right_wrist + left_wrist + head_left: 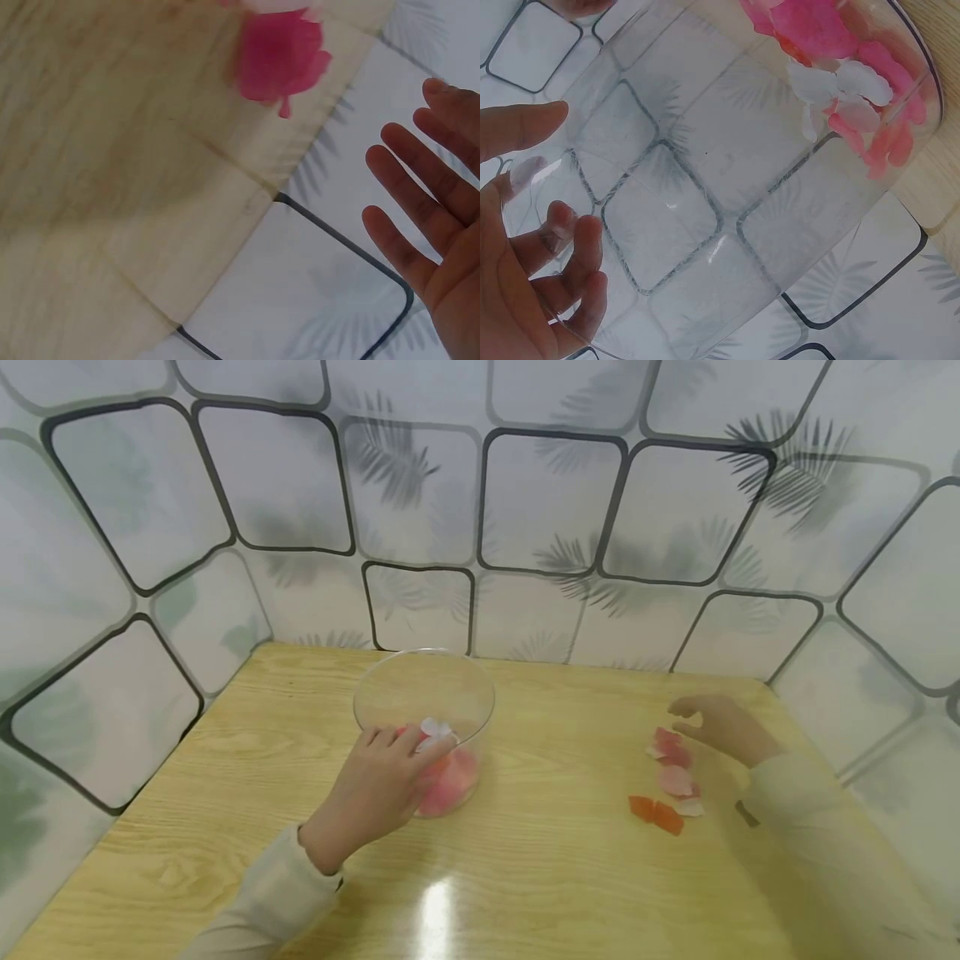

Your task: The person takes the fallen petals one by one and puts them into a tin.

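Note:
A clear round container [480,739] stands on the table, with pink, red and white petals [453,781] at its bottom. My left hand [382,789] holds it by the near rim; in the left wrist view the fingers [585,251] curl at the rim, some seen through the clear wall. On the right, my right hand [720,727] hovers just beyond a row of loose pink petals [675,779], holding nothing. Its fingers [416,191] are spread and relaxed in the right wrist view, apart from a bright pink petal [281,56].
An orange petal [656,814] and a whitish one [690,807] lie nearest me in the loose group. A small dark piece [747,814] lies beside the right sleeve. Patterned walls [551,502] enclose the back and sides of the wooden table [555,860].

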Demonstrator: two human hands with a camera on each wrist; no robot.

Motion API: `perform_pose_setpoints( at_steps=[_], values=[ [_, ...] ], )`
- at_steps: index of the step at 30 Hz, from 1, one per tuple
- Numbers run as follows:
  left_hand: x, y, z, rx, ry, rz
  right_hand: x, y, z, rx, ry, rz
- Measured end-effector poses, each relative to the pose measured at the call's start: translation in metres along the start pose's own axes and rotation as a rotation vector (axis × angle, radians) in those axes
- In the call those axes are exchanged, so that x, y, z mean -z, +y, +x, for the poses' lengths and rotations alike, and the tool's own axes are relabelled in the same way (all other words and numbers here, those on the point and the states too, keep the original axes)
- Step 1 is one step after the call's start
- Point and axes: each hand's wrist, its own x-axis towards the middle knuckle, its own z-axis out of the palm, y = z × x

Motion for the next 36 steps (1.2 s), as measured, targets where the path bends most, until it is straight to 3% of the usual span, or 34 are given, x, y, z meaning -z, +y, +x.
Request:
perform_pose_setpoints(
  at_steps=[3,12,21,25,28,31,36],
  values=[
    [0.0,0.001,0.0,0.001,0.002,-0.005,-0.011,0.007,-0.004,-0.064,-0.097,0.041],
    [0.0,0.002,0.0,-0.001,0.004,-0.007,-0.029,0.016,0.001,-0.188,-0.236,0.143],
    [0.0,0.002,0.001,-0.006,0.017,0.008,-0.036,0.032,0.007,-0.156,-0.22,0.073],
    [0.0,0.001,0.001,-0.009,0.019,0.014,-0.035,0.037,0.012,-0.136,-0.143,0.054],
    [0.0,0.001,0.001,-0.01,0.017,0.019,-0.024,0.027,0.02,-0.08,-0.036,0.021],
    [0.001,0.001,0.001,-0.008,0.011,0.018,-0.005,0.001,0.035,0.0,0.076,-0.004],
    [0.001,0.001,0.001,-0.001,0.0,0.004,0.029,-0.064,0.068,0.15,0.256,0.002]
  ],
)
